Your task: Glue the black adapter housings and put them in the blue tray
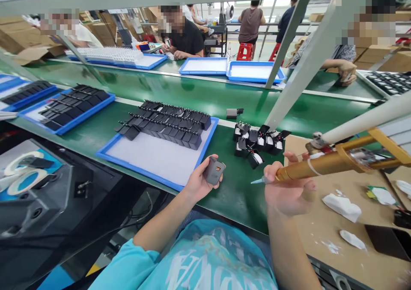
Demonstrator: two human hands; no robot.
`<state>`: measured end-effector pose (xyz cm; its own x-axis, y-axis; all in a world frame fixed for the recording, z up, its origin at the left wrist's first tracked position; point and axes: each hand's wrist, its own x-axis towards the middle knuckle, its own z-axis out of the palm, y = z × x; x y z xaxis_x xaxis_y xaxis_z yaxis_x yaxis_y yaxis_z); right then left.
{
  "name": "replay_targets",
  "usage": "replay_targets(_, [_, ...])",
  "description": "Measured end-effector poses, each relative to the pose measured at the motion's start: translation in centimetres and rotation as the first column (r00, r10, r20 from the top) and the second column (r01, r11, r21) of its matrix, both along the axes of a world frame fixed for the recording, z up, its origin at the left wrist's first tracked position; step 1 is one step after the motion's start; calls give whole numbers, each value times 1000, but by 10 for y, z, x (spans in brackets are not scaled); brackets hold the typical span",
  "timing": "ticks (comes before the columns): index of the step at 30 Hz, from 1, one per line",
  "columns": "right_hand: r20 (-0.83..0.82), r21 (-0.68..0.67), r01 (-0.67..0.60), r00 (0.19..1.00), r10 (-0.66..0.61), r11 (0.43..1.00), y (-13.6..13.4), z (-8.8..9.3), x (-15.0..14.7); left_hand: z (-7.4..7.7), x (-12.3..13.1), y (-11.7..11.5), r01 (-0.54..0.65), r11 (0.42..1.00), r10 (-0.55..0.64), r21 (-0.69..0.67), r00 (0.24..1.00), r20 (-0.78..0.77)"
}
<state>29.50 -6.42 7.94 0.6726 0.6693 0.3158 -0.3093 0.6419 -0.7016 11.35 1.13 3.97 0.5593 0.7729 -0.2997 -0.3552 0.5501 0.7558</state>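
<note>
My left hand [202,181] grips a small dark grey plastic housing [214,170], which has a slot showing orange on its upturned face. Slightly blurred, my right hand [289,193] has its fingers around the front of a gold-coloured glue gun [308,168]. The gun's pale blue nozzle [257,181] points left, apart from the housing. Just beyond the nozzle lies a cluster of open black housings [253,142] with white and wired parts inside. Left of it, a blue-rimmed tray [141,176] holds rows of black housings [173,125].
More blue trays of black units [73,106] stand at the left. A single unit [233,113] lies on the green belt. Slanted white posts [298,59] cross the bench. Cardboard [314,234] at right carries white scraps [342,206] and a phone-like dark slab [390,243]. Several people work opposite.
</note>
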Motion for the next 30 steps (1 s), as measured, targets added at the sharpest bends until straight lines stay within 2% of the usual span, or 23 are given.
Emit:
replay_targets(3, [-19, -47, 4, 1000, -5, 999, 0, 6, -2, 1, -10, 2, -12, 999, 11, 39, 1000, 21])
replay_targets(5, [-34, -76, 17, 999, -20, 997, -1, 10, -4, -1, -23, 5, -10, 988, 18, 154, 999, -49])
replay_targets(7, [-58, -133, 40, 997, -48, 990, -1, 15, -5, -4, -43, 13, -43, 929, 125, 369, 971, -203])
replay_targets(8, [-72, -163, 55, 995, -68, 985, -2, 16, -6, -4, -56, 21, -60, 858, 239, 510, 925, -295])
replay_targets(9, [-90, -196, 72, 992, -91, 978, -3, 17, -6, -5, -71, 30, -55, 755, 385, 654, 844, -374])
replay_targets(10, [-116, -228, 92, 986, -121, 969, -4, 16, -7, -4, -89, 42, -15, 634, 537, 773, 728, -426])
replay_targets(11, [-157, -260, 98, 977, -142, 961, -6, 15, -7, -4, -108, 56, 60, 518, 673, 853, 588, -449])
replay_targets(12, [-207, -290, 96, 965, -161, 952, -7, 13, -6, -3, -128, 72, 154, 439, 765, 885, 452, -458])
replay_targets(13, [-262, -309, 92, 949, -178, 947, -8, 11, -6, -2, -149, 88, 237, 412, 818, 880, 329, -472])
replay_targets(14, [-299, -320, 72, 938, -173, 945, -9, 9, -5, 0, -169, 105, 305, 419, 843, 855, 218, -491])
replay_targets(16, [-289, -308, 51, 946, -144, 950, -8, 8, -4, 2, -204, 136, 451, 470, 844, 758, 22, -536])
replay_targets(17, [-243, -299, 46, 962, -122, 953, -7, 9, -5, 3, -217, 149, 512, 493, 836, 703, -54, -546])
replay_targets(18, [-189, -291, 50, 976, -108, 955, -6, 11, -5, 3, -227, 160, 537, 503, 832, 677, -88, -548])
replay_targets(21, [-117, -290, 90, 985, -129, 953, -2, 18, -8, 2, -242, 181, 573, 505, 831, 645, -120, -543])
replay_targets(24, [-126, -267, 99, 983, -137, 959, 2, 19, -8, 2, -241, 187, 587, 496, 851, 640, -180, -494])
replay_targets(26, [-100, -231, 98, 987, -124, 968, 4, 15, -5, 9, -227, 192, 566, 440, 891, 698, -177, -418])
replay_targets(28, [-72, -191, 112, 989, -128, 975, 5, 9, -2, 23, -196, 200, 546, 323, 936, 773, -64, -346])
replay_targets(30, [-52, -162, 124, 990, -134, 979, 5, 2, 1, 41, -146, 214, 571, 208, 932, 794, 129, -338])
